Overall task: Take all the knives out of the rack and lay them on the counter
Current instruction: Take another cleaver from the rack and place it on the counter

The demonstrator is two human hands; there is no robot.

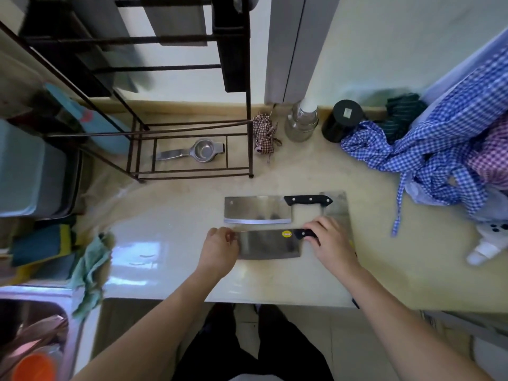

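Two cleavers lie on the pale counter point(170, 257). The far cleaver point(257, 209) rests flat with its black riveted handle pointing right. A near cleaver point(268, 244) with a yellow sticker lies parallel to it. My right hand point(331, 239) grips its black handle, and my left hand point(220, 244) pinches the blade's left end. A third steel blade point(339, 209) lies partly under the far cleaver's handle and my right hand. The black wire rack point(192, 149) stands at the back left; I see no knife in the part shown.
A metal squeezer point(198, 152) lies inside the rack's base. A glass jar point(301, 123), a black canister point(342, 121) and checked cloths point(428, 149) crowd the back right. A green rag point(92, 268) hangs by the sink point(35, 331) at the lower left.
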